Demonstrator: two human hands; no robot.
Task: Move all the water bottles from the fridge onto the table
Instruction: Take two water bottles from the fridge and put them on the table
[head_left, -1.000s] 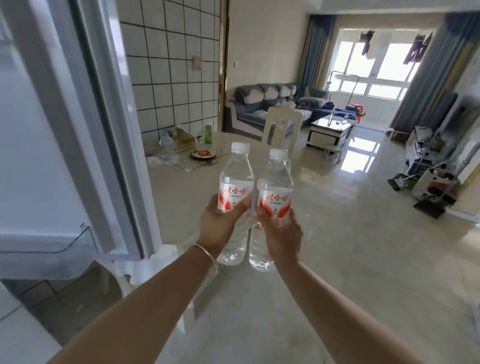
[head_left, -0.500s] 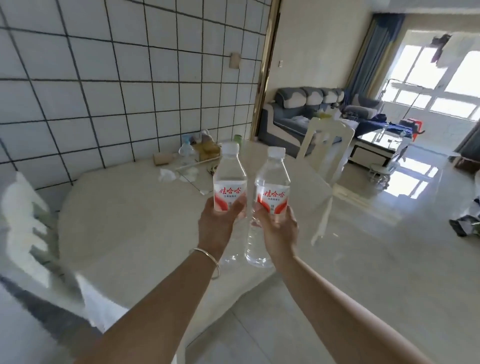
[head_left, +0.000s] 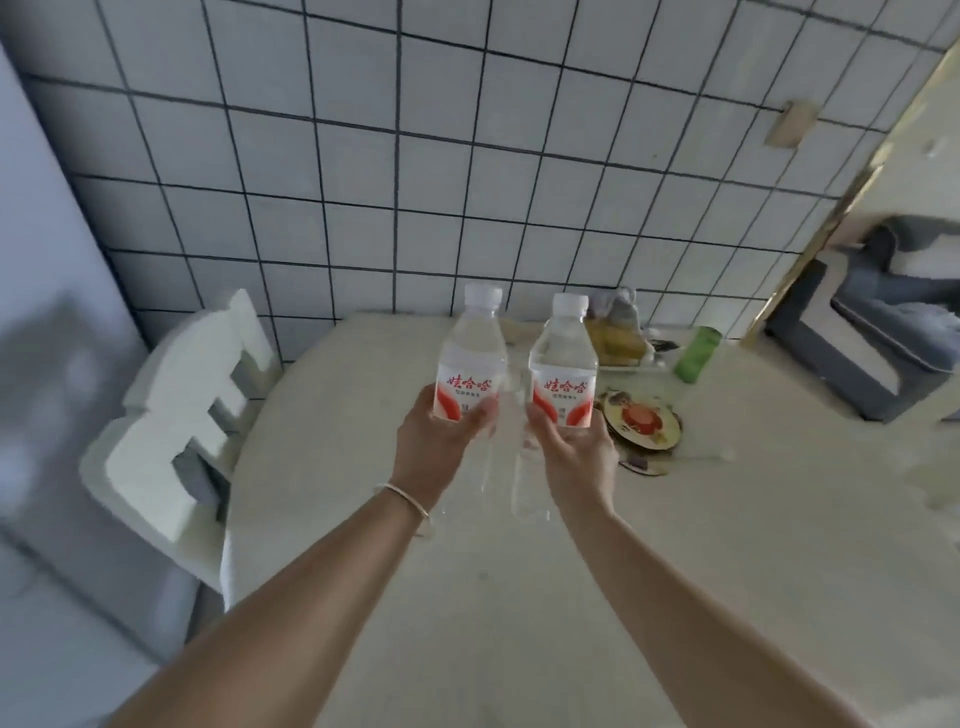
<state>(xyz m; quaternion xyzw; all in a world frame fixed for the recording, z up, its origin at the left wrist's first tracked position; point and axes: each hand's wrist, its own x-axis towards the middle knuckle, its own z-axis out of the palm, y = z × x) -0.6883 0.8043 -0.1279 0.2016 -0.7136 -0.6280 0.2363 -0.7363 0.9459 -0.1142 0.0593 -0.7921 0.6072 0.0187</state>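
My left hand (head_left: 434, 447) grips a clear water bottle (head_left: 471, 364) with a white cap and a red and white label. My right hand (head_left: 576, 457) grips a second, matching water bottle (head_left: 563, 369). Both bottles are upright, side by side and almost touching, held in the air above the round cream table (head_left: 519, 597). Their bases hang a little above the tabletop. The fridge is out of view.
A white chair (head_left: 171, 431) stands at the table's left edge. At the back of the table lie a decorated round plate (head_left: 647, 423), a green cup (head_left: 696, 353) and a bag of food (head_left: 615, 332). The tiled wall (head_left: 415, 182) is behind; a grey sofa (head_left: 878, 322) is at right.
The view has swung left and down from the fridge door and living room onto the table. Both hands have carried the bottles over the tabletop, still gripped the same way.
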